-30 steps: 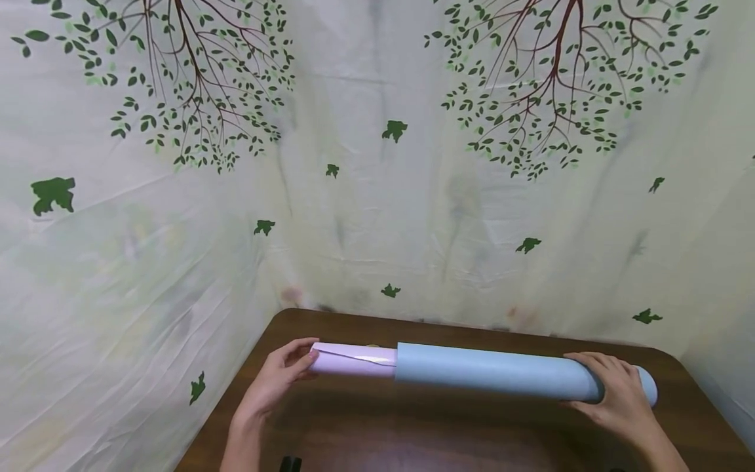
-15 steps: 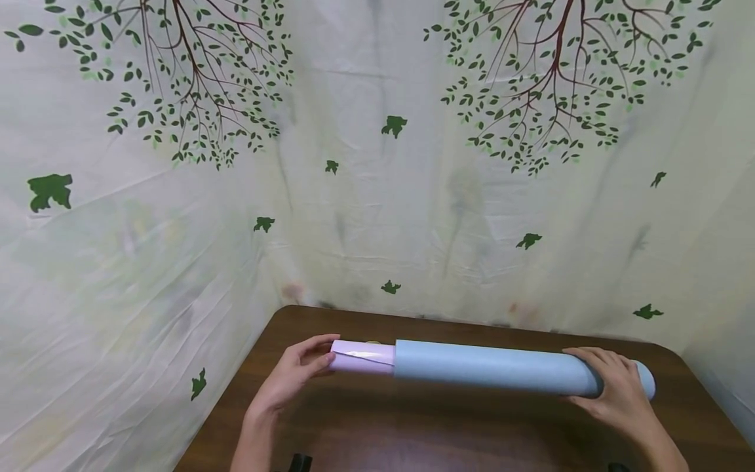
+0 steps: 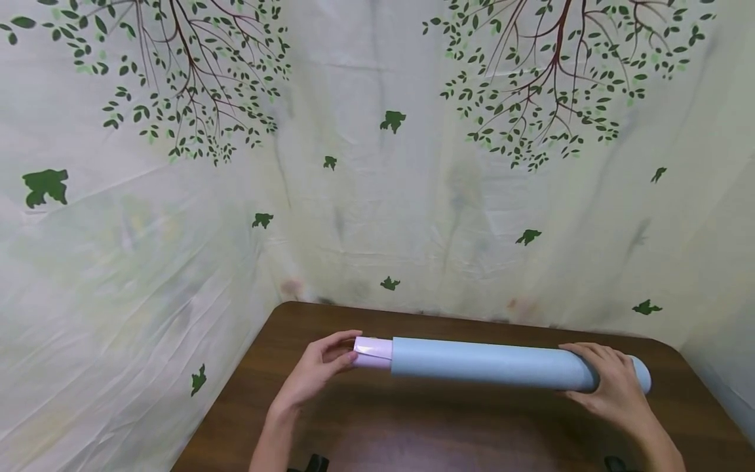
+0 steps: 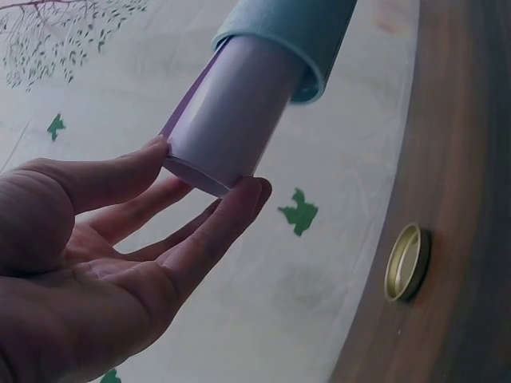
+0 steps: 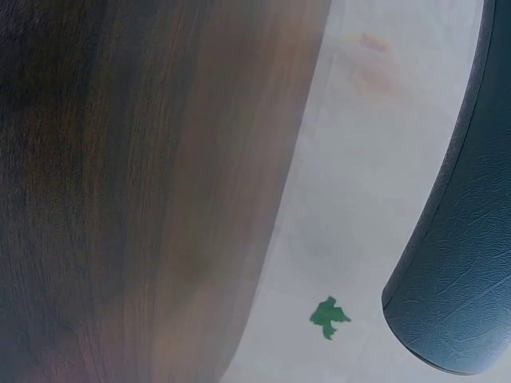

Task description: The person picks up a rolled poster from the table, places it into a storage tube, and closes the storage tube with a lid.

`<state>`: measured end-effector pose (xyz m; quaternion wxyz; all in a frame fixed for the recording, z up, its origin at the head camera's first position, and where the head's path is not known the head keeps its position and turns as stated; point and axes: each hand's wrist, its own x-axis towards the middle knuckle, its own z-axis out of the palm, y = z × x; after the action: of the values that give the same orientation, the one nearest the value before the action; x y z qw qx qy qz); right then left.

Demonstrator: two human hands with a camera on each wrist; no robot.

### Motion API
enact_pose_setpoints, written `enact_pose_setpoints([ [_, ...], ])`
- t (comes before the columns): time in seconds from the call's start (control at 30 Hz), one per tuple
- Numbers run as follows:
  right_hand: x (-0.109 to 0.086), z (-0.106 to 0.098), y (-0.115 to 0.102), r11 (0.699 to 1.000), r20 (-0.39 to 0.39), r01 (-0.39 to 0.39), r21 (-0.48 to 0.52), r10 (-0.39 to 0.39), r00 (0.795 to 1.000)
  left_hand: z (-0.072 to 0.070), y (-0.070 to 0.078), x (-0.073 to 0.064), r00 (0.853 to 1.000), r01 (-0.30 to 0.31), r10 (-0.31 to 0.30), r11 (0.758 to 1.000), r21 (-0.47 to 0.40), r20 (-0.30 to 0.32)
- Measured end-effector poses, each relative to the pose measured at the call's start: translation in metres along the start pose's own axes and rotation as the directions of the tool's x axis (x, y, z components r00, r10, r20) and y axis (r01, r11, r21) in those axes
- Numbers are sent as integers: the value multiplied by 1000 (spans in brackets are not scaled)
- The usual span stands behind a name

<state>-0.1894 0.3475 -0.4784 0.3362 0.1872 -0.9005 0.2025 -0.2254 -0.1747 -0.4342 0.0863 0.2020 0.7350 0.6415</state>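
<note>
A light-blue cylindrical tube (image 3: 483,362) is held level above the table, its left end open. Out of that end sticks a short length of rolled lilac paper (image 3: 373,353), one edge lying as a seam along it. My left hand (image 3: 321,362) pinches the paper's outer end between thumb and fingertips; the left wrist view shows the roll (image 4: 231,112) inside the tube's mouth (image 4: 311,80). Near the tube's other end, my right hand (image 3: 613,380) grips it from above with the thumb on the near side. In the right wrist view only the tube's rounded end (image 5: 455,319) appears, without the hand.
On the brown wooden table (image 3: 425,426) lies a small round gold-rimmed lid (image 4: 406,263), mostly hidden behind the roll in the head view. Behind the table hangs a pale cloth (image 3: 425,216) printed with branches and green leaves.
My left hand has moved right, pushing the lilac roll deeper into the tube, so much less of it sticks out. The right hand keeps its grip nearly in place.
</note>
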Motion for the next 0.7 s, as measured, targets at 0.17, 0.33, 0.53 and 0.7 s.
enact_pose_setpoints([
  [0.17,-1,1,-2,1000,1,0,2,0,1000,10,-1,4,1000,-9,9,1000,4,19],
  [0.33,0,3,-2,1000,7,-1,0,1,1000,18,-1,6,999,7,-7,1000,-13,34],
  [0.53,1,5,-4,1000,11,10,5,-10,1000,26,-1,8,999,6,-6,1000,-12,52],
  [0.7,1,6,-6,1000,9,18,-1,-18,1000,29,-1,7,998,18,-17,1000,-17,62],
])
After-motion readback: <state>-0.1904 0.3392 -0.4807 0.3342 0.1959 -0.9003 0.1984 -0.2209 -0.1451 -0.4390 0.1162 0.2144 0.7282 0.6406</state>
